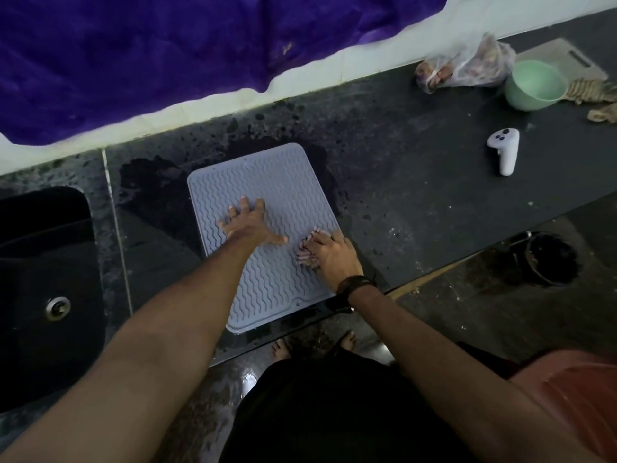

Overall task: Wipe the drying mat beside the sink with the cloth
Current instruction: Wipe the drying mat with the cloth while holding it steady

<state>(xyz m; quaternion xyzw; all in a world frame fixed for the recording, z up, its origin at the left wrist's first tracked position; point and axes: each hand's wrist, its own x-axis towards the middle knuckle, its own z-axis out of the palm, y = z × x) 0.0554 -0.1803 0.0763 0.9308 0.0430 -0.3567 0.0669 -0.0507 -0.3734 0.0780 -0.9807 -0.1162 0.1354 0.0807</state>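
A grey-blue drying mat (267,182) with a wavy ribbed surface lies on the dark wet counter (400,168), right of the black sink (43,279). My left hand (248,223) presses flat on the mat's middle, fingers spread, holding nothing. My right hand (334,257) rests on the mat's right side, closed on a small bunched striped cloth (306,253) that pokes out to the left of my fingers and touches the mat.
A white game controller (504,148), a pale green bowl (534,83), a plastic bag (467,65), a cutting board (564,56) and crumpled rags (597,95) sit at the right back. A purple cloth (167,48) hangs on the wall. A dark bucket (547,259) stands below.
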